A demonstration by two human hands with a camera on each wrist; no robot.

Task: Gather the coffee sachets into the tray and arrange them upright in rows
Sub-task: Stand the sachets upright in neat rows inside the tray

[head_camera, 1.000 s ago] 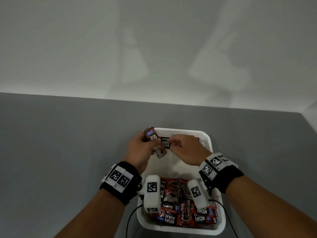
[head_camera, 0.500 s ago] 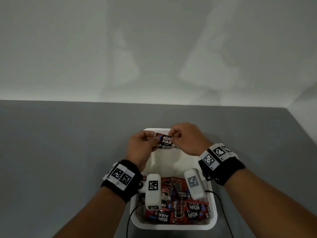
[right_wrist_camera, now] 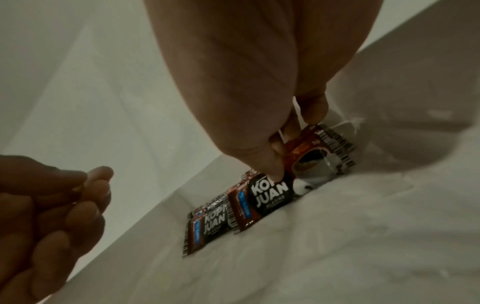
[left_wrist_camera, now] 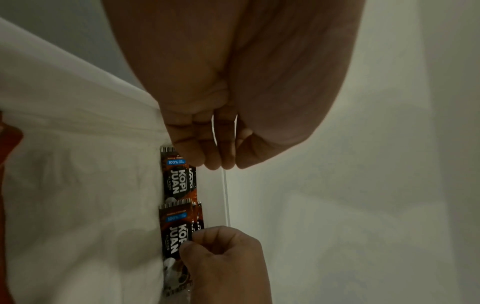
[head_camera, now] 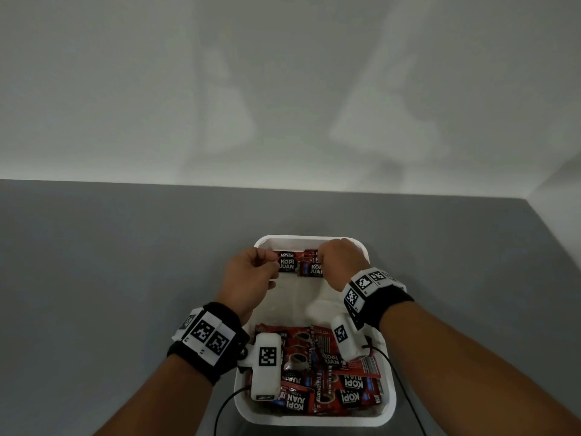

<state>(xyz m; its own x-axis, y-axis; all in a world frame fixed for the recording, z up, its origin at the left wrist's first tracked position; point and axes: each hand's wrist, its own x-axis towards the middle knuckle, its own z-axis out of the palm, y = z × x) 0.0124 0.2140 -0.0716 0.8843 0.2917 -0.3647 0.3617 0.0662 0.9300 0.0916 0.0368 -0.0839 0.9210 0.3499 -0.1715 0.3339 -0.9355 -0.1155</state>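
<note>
Since a second ago you have carried the Kopi Juan sachet (head_camera: pixel 314 268) from above the tray down to its far wall, and your left hand (head_camera: pixel 250 278) has let go of it. Now it stands on edge at the far right of the white tray (head_camera: pixel 361 418), just beside another upright sachet (head_camera: pixel 287 264) on its left, with more standing behind them against the wall. Your right hand (head_camera: pixel 341 262) pinches its top edge between thumb and fingertips; your left hand hovers close by, fingers curled and holding nothing. You are starting the upright rows. The loose pile of sachets (head_camera: pixel 327 376) lies flat along the tray's near edge. Next, I judge, you need to release gently so the row does not topple, then fetch another from the pile.
</note>
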